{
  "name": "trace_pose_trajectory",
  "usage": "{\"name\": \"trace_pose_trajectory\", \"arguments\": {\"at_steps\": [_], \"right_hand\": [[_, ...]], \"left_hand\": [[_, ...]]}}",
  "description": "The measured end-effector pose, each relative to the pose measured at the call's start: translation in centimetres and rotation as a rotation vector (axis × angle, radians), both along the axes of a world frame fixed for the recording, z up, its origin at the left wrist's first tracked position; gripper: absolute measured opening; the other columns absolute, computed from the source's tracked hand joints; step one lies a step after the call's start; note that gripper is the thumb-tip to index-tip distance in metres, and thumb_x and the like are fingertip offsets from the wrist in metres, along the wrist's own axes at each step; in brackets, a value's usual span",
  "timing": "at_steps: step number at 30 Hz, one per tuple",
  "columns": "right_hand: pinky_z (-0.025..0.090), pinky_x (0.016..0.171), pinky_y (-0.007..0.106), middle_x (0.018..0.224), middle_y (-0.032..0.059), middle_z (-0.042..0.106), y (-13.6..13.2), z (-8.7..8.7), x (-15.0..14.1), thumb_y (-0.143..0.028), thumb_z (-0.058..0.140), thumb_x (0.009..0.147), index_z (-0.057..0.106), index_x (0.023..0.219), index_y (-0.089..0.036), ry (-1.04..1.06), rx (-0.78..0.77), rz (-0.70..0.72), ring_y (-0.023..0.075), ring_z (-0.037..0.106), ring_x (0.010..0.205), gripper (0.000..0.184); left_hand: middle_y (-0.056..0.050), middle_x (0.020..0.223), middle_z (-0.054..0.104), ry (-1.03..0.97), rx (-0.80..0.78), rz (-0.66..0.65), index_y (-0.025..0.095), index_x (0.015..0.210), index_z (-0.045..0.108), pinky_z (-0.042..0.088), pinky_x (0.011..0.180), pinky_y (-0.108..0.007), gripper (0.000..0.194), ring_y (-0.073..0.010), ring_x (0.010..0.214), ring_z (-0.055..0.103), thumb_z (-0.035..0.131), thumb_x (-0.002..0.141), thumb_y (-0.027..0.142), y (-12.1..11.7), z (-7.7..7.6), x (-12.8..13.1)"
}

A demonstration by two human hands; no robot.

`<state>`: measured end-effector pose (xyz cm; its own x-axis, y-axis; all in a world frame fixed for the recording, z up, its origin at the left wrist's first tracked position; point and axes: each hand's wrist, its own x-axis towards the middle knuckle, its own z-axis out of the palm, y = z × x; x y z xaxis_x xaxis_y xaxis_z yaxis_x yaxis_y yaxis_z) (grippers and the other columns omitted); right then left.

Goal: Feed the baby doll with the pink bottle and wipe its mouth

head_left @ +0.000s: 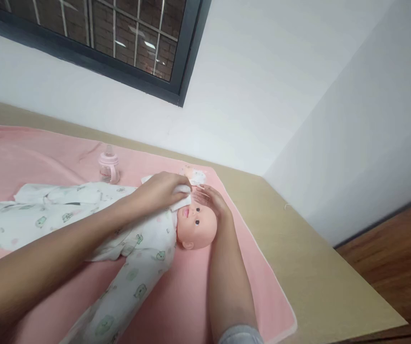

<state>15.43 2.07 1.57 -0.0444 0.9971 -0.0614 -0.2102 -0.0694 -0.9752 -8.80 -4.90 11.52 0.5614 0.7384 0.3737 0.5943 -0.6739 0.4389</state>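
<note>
A baby doll (201, 230) lies on its back on a pink blanket (187, 296), head to the right, dressed in a white outfit (148, 248) with green animal prints. My left hand (167, 188) reaches across its chest, fingers closed on a white wipe (182, 203) that touches the doll's cheek near the mouth. Around the far side and crown of the head, my right hand (212, 198) rests with its fingers stretched out. The fingertips are partly hidden by the wipe and my left hand.
A pink-lidded baby bottle (108, 167) stands on the blanket beyond the doll's body. Behind my hands lies a small printed white item (196, 176), partly covered. The wooden tabletop (280, 229) borders the blanket, against a white wall (227, 119) with a dark-framed window (180, 71).
</note>
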Motion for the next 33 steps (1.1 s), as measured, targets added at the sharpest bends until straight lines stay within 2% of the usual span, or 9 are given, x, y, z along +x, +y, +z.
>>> {"name": "trace_pose_trajectory", "arguments": {"at_steps": [4, 8, 10, 13, 18, 22, 25, 28, 33], "right_hand": [[0.048, 0.099, 0.039, 0.118, 0.0055, 0.066, -1.4, 5.1, -0.8, -0.045, 0.071, 0.076, 0.068, 0.095, -0.023, -0.154, 0.147, 0.310, 0.0198, 0.063, 0.108, 0.029], [0.045, 0.104, 0.040, 0.126, 0.0050, 0.062, -3.9, 10.1, -3.4, -0.048, 0.066, 0.080, 0.071, 0.098, -0.024, -0.409, 0.312, 0.588, 0.0200, 0.057, 0.117, 0.031], [0.045, 0.103, 0.039, 0.123, 0.0038, 0.063, -5.0, 11.5, -4.6, -0.047, 0.064, 0.082, 0.071, 0.102, -0.025, -0.535, 0.349, 0.666, 0.0183, 0.056, 0.118, 0.031], [0.047, 0.100, 0.036, 0.117, 0.0034, 0.066, -5.6, 12.2, -5.5, -0.047, 0.062, 0.083, 0.072, 0.102, -0.024, -0.600, 0.359, 0.666, 0.0163, 0.059, 0.109, 0.031], [0.052, 0.087, 0.031, 0.105, 0.0066, 0.069, -3.7, 10.2, -4.1, -0.051, 0.067, 0.077, 0.073, 0.092, -0.018, -0.488, 0.288, 0.406, 0.0148, 0.064, 0.091, 0.036], [0.049, 0.068, 0.025, 0.077, 0.0043, 0.068, -1.1, 6.5, -2.6, -0.046, 0.074, 0.067, 0.068, 0.077, -0.015, -0.433, 0.174, 0.092, 0.0125, 0.063, 0.071, 0.033], [0.046, 0.063, 0.024, 0.067, 0.0010, 0.064, 0.4, 3.4, -1.9, -0.034, 0.079, 0.059, 0.064, 0.073, -0.015, -0.399, 0.120, -0.047, 0.0104, 0.058, 0.062, 0.028], [0.047, 0.067, 0.026, 0.066, -0.0009, 0.063, 1.2, 1.2, -1.5, -0.029, 0.078, 0.058, 0.064, 0.078, -0.017, -0.376, 0.096, -0.087, 0.0102, 0.057, 0.062, 0.027], [0.049, 0.076, 0.029, 0.083, 0.0021, 0.069, 1.4, -0.7, -1.4, -0.029, 0.079, 0.055, 0.066, 0.086, -0.018, -0.246, 0.058, -0.035, 0.0132, 0.062, 0.073, 0.036]], "left_hand": [[-0.002, 0.101, 0.072, -0.085, -0.022, 0.035, 0.021, 0.100, 0.070, 0.046, 0.079, -0.032, 0.031, -0.0250, 0.091, 0.065, 0.052, 0.079, 0.036, 1.1, 0.8, -1.7], [-0.003, 0.100, 0.072, -0.121, -0.048, 0.050, 0.020, 0.099, 0.070, 0.047, 0.082, -0.032, 0.033, -0.0254, 0.090, 0.065, 0.055, 0.077, 0.040, 1.8, 1.3, -2.8], [-0.004, 0.097, 0.072, -0.132, -0.056, 0.061, 0.020, 0.098, 0.071, 0.048, 0.082, -0.033, 0.034, -0.0252, 0.087, 0.065, 0.056, 0.077, 0.041, 2.0, 1.5, -3.0], [-0.005, 0.096, 0.072, -0.166, -0.082, 0.079, 0.020, 0.098, 0.070, 0.049, 0.081, -0.034, 0.035, -0.0259, 0.088, 0.065, 0.057, 0.076, 0.044, 2.1, 1.5, -3.3], [-0.005, 0.102, 0.071, -0.301, -0.103, 0.146, 0.020, 0.104, 0.067, 0.052, 0.079, -0.033, 0.041, -0.0246, 0.091, 0.067, 0.058, 0.077, 0.050, 3.0, 1.7, -4.7], [-0.004, 0.100, 0.071, -0.344, -0.059, 0.273, 0.022, 0.102, 0.068, 0.052, 0.080, -0.034, 0.040, -0.0260, 0.093, 0.067, 0.059, 0.076, 0.052, 3.6, 2.7, -7.1], [-0.004, 0.100, 0.071, -0.373, -0.060, 0.385, 0.023, 0.098, 0.069, 0.051, 0.079, -0.035, 0.039, -0.0269, 0.093, 0.066, 0.060, 0.075, 0.053, 3.5, 3.7, -9.0], [-0.003, 0.105, 0.070, -0.419, -0.051, 0.477, 0.023, 0.098, 0.070, 0.049, 0.080, -0.035, 0.037, -0.0265, 0.096, 0.064, 0.061, 0.076, 0.051, 3.6, 4.3, -10.7], [-0.002, 0.107, 0.069, -0.421, -0.040, 0.603, 0.023, 0.098, 0.070, 0.047, 0.081, -0.034, 0.037, -0.0255, 0.095, 0.063, 0.060, 0.075, 0.051, 4.9, 3.8, -13.4]]}}
